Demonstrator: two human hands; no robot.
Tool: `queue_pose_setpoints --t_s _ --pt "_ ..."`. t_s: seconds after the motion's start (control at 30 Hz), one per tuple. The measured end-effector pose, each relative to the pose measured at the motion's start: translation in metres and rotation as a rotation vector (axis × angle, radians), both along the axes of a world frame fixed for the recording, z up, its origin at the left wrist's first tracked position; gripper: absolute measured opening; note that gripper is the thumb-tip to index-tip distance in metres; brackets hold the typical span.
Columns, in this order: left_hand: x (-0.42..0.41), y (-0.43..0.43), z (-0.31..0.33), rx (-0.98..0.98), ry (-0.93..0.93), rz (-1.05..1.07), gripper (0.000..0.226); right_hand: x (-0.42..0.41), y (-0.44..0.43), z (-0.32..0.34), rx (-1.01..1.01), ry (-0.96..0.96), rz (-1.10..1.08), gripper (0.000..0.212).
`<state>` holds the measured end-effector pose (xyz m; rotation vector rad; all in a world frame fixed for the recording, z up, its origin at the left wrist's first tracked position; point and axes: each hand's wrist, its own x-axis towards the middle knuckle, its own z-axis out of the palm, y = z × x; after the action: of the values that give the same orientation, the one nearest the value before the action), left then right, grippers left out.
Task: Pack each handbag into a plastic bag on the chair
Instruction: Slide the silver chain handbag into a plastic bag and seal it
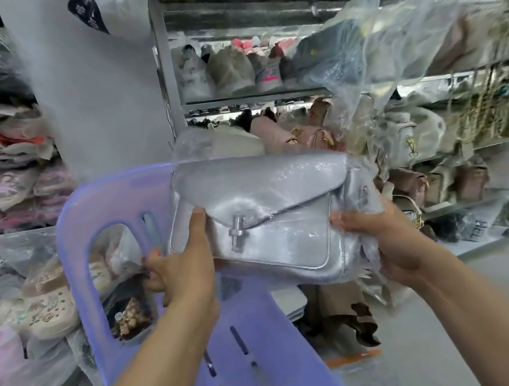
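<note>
A silver handbag [270, 217] with a flap and a metal clasp sits inside a clear plastic bag [371, 241] and is held in the air above the purple plastic chair [258, 357]. My left hand [181, 266] grips its left end, thumb on the front face. My right hand [382, 239] grips the right end through the crinkled plastic. The bag tilts down to the right. The chair's seat below it shows no bags.
Shelves [252, 97] of wrapped shoes and handbags fill the back and right. Piles of bagged sandals [45, 303] crowd the left beside the chair. More handbags [303, 132] lie behind the chair. A loose clear plastic sheet [386, 24] hangs at upper right. Bare floor [462, 310] lies to the right.
</note>
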<state>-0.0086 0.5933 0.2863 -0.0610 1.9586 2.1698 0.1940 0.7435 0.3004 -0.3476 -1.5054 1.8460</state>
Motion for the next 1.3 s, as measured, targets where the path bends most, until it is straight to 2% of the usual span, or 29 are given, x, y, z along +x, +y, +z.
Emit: queue_pose_setpoints --t_s 0.07,0.13,0.2,0.33,0.43,0.53,0.6,0.73,0.83,0.97,1.07,1.13,1.23,1.3 --pt "0.009 0.009 0.014 0.032 -0.023 -0.062 0.118 0.011 0.001 0.005 -0.014 0.053 -0.042 0.065" --pt "0.021 0.019 0.028 0.051 -0.011 -0.109 0.112 0.024 0.002 0.011 -0.010 0.084 -0.099 0.065" --pt "0.031 0.029 0.040 0.158 -0.005 -0.170 0.113 0.037 0.002 0.016 -0.024 0.114 -0.163 0.067" --pt "0.045 0.045 0.072 0.255 0.105 -0.222 0.090 0.055 0.005 0.036 -0.021 0.160 -0.245 0.069" --pt "0.052 0.053 0.106 0.326 0.159 -0.246 0.083 0.062 0.011 0.071 0.018 0.151 -0.260 0.072" --pt "0.056 0.063 0.140 0.367 0.184 -0.274 0.097 0.068 0.021 0.113 0.050 0.177 -0.278 0.062" --pt "0.059 0.073 0.160 0.369 0.210 -0.287 0.103 0.072 0.032 0.139 0.079 0.197 -0.307 0.064" --pt "0.064 0.108 0.184 0.420 0.239 -0.322 0.084 0.081 0.066 0.177 0.097 0.218 -0.339 0.071" --pt "0.073 0.139 0.196 0.405 0.319 -0.318 0.061 0.084 0.108 0.193 0.073 0.226 -0.349 0.061" --pt "0.075 0.186 0.215 0.385 0.342 -0.309 0.073 0.081 0.165 0.205 0.031 0.209 -0.335 0.061" --pt "0.065 0.223 0.223 0.261 0.333 -0.275 0.073 0.076 0.198 0.213 0.029 0.203 -0.354 0.064" --pt "0.059 0.244 0.224 0.216 0.314 -0.299 0.065 0.073 0.218 0.214 -0.005 0.184 -0.392 0.060" --pt "0.050 0.273 0.224 0.180 0.329 -0.340 0.049 0.073 0.241 0.219 -0.109 0.151 -0.449 0.039" --pt "0.048 0.290 0.226 0.132 0.349 -0.377 0.034 0.079 0.252 0.219 -0.196 0.133 -0.482 0.033"
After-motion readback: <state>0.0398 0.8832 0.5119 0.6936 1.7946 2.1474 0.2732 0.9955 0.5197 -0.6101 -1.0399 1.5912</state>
